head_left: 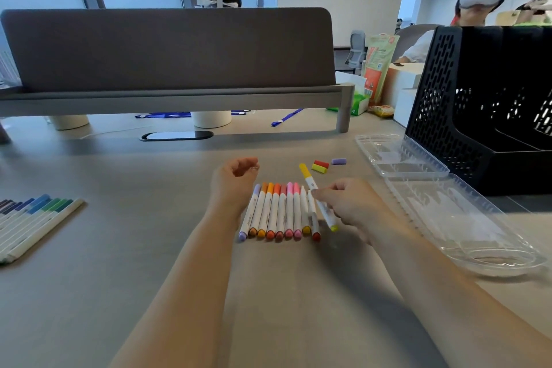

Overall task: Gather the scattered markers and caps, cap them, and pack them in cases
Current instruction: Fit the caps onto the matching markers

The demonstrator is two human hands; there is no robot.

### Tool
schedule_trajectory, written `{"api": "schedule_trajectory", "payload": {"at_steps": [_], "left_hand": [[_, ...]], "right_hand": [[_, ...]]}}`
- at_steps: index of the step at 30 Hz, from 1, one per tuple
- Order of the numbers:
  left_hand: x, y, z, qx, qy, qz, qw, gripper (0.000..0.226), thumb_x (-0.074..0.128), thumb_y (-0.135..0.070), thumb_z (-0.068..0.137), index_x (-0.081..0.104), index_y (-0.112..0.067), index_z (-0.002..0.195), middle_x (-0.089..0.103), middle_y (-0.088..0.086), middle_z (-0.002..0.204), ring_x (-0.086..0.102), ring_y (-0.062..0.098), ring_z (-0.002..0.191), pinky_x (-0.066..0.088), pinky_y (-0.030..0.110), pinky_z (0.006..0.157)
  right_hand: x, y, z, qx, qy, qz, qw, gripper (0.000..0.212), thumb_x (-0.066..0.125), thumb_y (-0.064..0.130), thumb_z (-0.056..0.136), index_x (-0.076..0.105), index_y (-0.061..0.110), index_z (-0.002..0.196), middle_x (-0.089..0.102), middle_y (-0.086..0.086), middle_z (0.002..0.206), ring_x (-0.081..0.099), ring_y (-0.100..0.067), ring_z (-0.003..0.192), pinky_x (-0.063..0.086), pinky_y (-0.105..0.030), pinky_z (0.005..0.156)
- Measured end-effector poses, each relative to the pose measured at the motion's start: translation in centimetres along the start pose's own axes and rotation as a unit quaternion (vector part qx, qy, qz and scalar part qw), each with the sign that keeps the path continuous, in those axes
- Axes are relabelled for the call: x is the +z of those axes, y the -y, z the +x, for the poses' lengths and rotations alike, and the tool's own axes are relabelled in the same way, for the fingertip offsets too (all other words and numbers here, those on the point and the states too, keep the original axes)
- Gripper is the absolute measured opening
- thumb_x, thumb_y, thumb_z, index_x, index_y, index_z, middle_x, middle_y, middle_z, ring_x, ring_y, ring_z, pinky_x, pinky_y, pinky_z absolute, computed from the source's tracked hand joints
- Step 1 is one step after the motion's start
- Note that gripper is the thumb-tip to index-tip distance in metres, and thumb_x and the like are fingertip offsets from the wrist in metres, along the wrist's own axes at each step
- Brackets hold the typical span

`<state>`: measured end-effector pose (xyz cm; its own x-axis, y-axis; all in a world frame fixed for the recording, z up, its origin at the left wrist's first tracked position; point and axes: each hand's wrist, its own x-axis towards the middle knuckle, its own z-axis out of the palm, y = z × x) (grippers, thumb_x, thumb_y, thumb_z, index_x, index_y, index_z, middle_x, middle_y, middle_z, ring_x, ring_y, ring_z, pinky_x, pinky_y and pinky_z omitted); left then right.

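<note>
Right hand (349, 203) pinches a yellow marker (318, 199) by its barrel. The cap is on and points away, and the marker is angled over the right end of the warm-colour row (277, 212), probably about to be laid in as the next one. Left hand (236, 184) sits just beside the row's left edge with loosely curled fingers that seem to hold nothing; it looks placed to stop the markers rolling. The hands are apart, with the row between them. The row lies on the table (149, 263), barrels touching side by side and coloured butts toward the person, likely squared up so the lot can be lifted together. The two rightmost show pale bare tips at the far end, so they appear uncapped. Just beyond the row lie loose caps: a red cap (321, 163) touching a yellow cap (319, 169), and a purple cap (339, 161) a little to the right. The clear case (448, 212) lies hinged open to the right, within easy reach, with nothing visible in either half. A second batch, the blue-green markers (33, 218), is lined up well to the left, outside any case. The black file rack (478, 92) stands behind the case; its contents cannot be made out.
</note>
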<state>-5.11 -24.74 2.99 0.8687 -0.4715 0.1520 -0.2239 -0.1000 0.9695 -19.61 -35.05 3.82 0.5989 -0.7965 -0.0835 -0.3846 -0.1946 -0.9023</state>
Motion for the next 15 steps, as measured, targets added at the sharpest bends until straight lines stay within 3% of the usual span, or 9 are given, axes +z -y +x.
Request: {"api": "schedule_trajectory", "payload": {"at_steps": [4,10,15], "left_hand": [[0.0,0.2,0.2,-0.014,-0.014,-0.022,1.0,0.02,0.052,-0.012,0.096,0.061,-0.016,0.113,0.061,-0.006,0.103,0.052,0.004,0.089,0.041,0.022,0.08],[-0.1,0.4,0.3,-0.022,-0.036,-0.04,0.998,0.018,0.051,-0.012,0.096,0.06,-0.017,0.111,0.059,-0.006,0.1,0.051,0.006,0.089,0.042,0.022,0.081],[0.2,0.3,0.3,-0.024,-0.043,-0.051,0.997,0.017,0.05,-0.012,0.096,0.06,-0.015,0.111,0.058,-0.005,0.099,0.05,0.005,0.082,0.041,0.022,0.079]], "right_hand": [[1.6,0.2,0.9,0.01,0.013,-0.059,0.998,0.032,0.067,0.027,0.084,0.046,0.014,0.063,0.034,-0.003,0.06,0.035,-0.015,0.054,0.031,-0.027,0.053],[3.3,0.1,1.7,-0.033,-0.02,-0.222,0.974,0.034,0.059,0.037,0.087,0.049,0.015,0.062,0.044,-0.001,0.057,0.044,-0.015,0.053,0.035,-0.025,0.052],[4.0,-0.4,1.8,-0.065,-0.055,-0.289,0.954,0.032,0.057,0.041,0.087,0.055,0.017,0.065,0.048,0.001,0.056,0.046,-0.013,0.052,0.039,-0.026,0.052]]}}
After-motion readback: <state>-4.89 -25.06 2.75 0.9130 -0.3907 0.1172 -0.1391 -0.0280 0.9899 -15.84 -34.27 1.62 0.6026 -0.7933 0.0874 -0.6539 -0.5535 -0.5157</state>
